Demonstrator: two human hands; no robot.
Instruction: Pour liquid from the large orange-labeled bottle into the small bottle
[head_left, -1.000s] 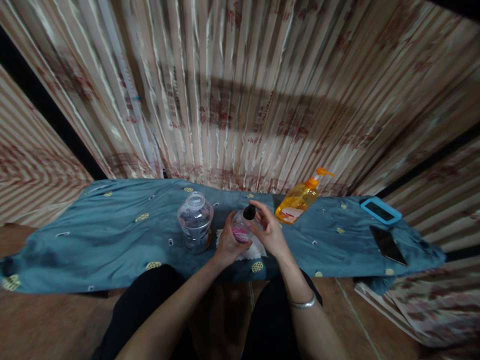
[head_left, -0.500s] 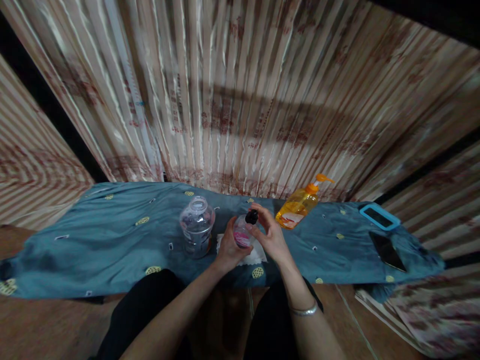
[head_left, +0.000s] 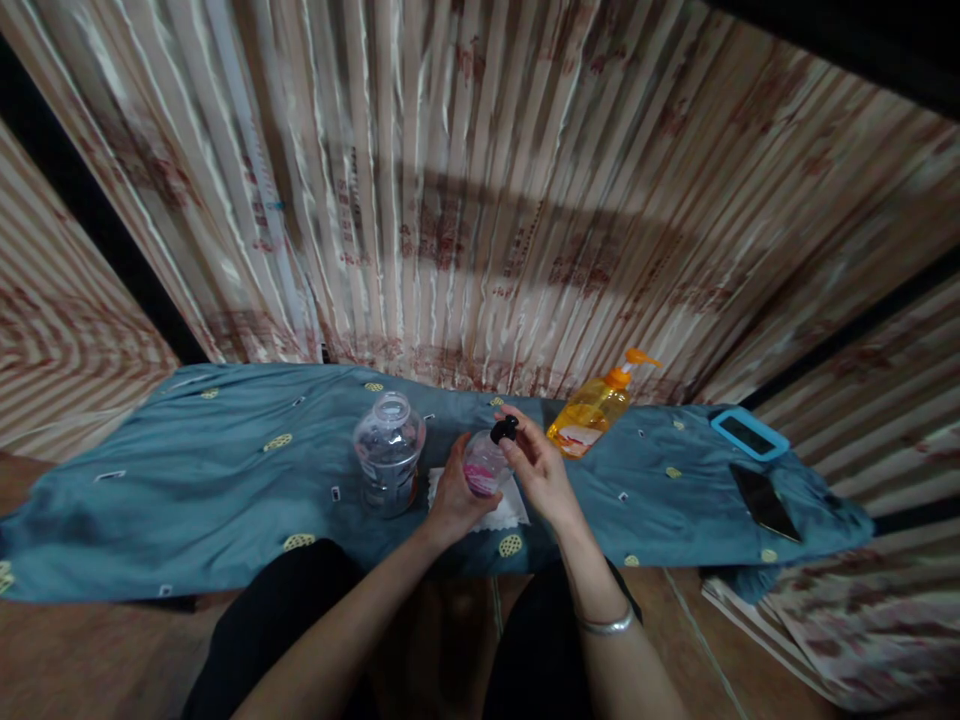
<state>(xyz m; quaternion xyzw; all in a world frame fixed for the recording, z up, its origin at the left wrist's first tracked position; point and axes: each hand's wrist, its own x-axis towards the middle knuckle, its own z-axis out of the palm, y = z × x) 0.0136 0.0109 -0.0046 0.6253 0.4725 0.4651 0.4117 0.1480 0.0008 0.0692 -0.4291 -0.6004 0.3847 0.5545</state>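
Observation:
A small clear bottle (head_left: 481, 470) with a pink label is gripped round its body by my left hand (head_left: 456, 500). On its neck sits a black cap (head_left: 504, 430), which looks like a pump top. The thumb and fingers of my right hand (head_left: 543, 470) close on that black cap from the right. Beneath the bottle lies a white wipe or tissue (head_left: 510, 512) on the cloth. To the left of my hands stands a large clear plastic bottle (head_left: 390, 455) without a lid. An orange pump bottle (head_left: 592, 415) of yellow liquid stands to the right.
Teal patterned cloth (head_left: 225, 480) covers the long, narrow table. A blue-framed device (head_left: 750, 434) and a dark phone (head_left: 763, 500) lie at its right end. Striped curtains (head_left: 450, 200) hang close behind, and dark poles (head_left: 97, 210) stand at the sides.
My right fingers have shifted slightly on the black cap, which now looks turned. My left hand keeps hold of the bottle. The whole view has drifted a little.

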